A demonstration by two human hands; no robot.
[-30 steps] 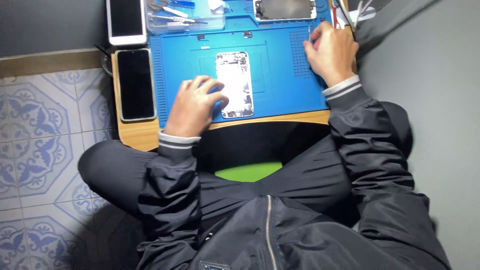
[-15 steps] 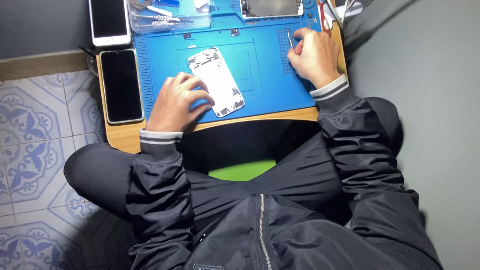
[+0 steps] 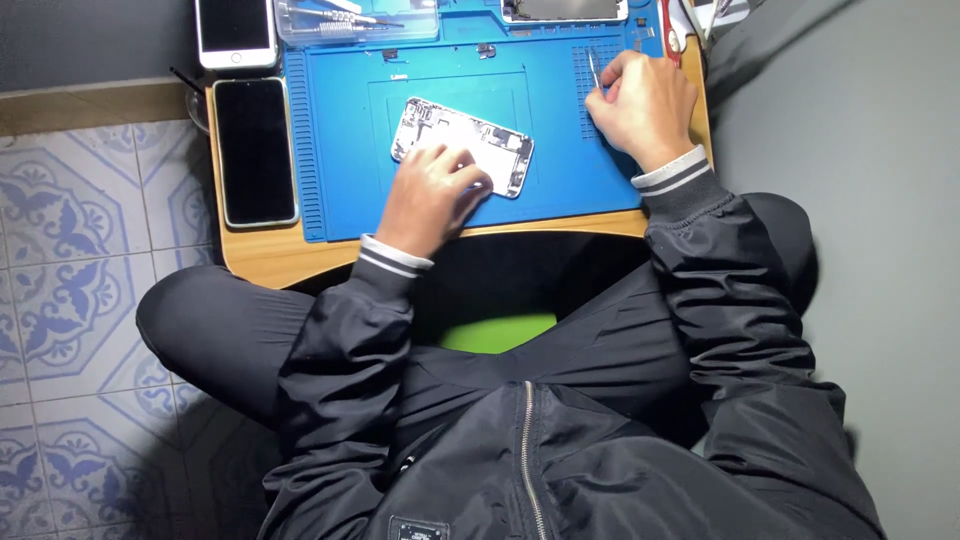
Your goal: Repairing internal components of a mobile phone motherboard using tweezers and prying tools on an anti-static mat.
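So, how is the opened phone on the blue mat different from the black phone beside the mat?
The opened phone shows bare metal and inner parts; the black phone shows a whole dark screen. The opened phone lies slanted on the blue mat, under the left hand; the black phone lies straight on the wooden board, with no hand on it. Both lie flat and look similar in size.

Light falls brightest on the blue mat (image 3: 560,130), which looks evenly lit and saturated, while the jacket (image 3: 560,440) below sinks into near black (folds barely readable). Soft shadow pools on the tiled floor (image 3: 70,300) at lower left. Focus is fairly sharp at centre, slightly soft toward the edges
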